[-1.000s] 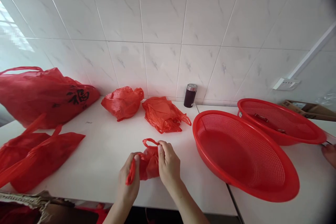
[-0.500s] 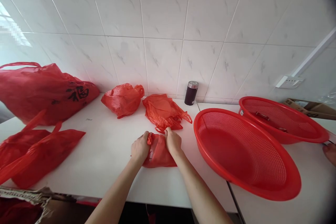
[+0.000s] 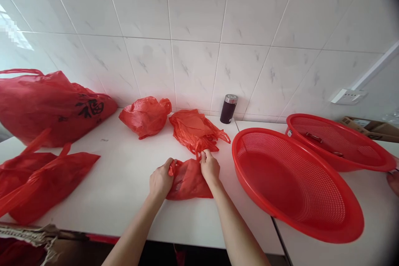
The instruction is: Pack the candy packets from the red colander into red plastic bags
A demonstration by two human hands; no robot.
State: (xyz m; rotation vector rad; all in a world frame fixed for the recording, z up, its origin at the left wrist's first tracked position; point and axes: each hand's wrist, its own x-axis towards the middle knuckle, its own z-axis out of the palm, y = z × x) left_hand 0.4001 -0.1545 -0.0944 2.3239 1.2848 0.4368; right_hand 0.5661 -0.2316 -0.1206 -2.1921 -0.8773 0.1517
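A small red plastic bag [image 3: 188, 180] lies on the white counter [image 3: 124, 183] in front of me. My left hand [image 3: 160, 180] grips its upper left corner with closed fingers. My right hand [image 3: 210, 167] pinches its upper right corner, close to the handles. Just beyond my right hand lies a flat pile of red bags [image 3: 196, 130], nearly touching my fingertips. A knotted, filled red bag [image 3: 145, 115] sits behind my left hand near the wall.
A big red bag with black characters [image 3: 52, 106] and two flatter red bags [image 3: 43, 178] lie at the left. Two red perforated baskets [image 3: 296, 183] [image 3: 339, 141] stand at the right. A dark cylinder with a metal cap [image 3: 228, 109] stands by the tiled wall. Another person's hand [image 3: 393, 181] shows at the right edge.
A second ago my hands held the small bag bunched near the counter's front edge. They have since carried it forward, laid it on the counter and moved slightly apart at its top corners.
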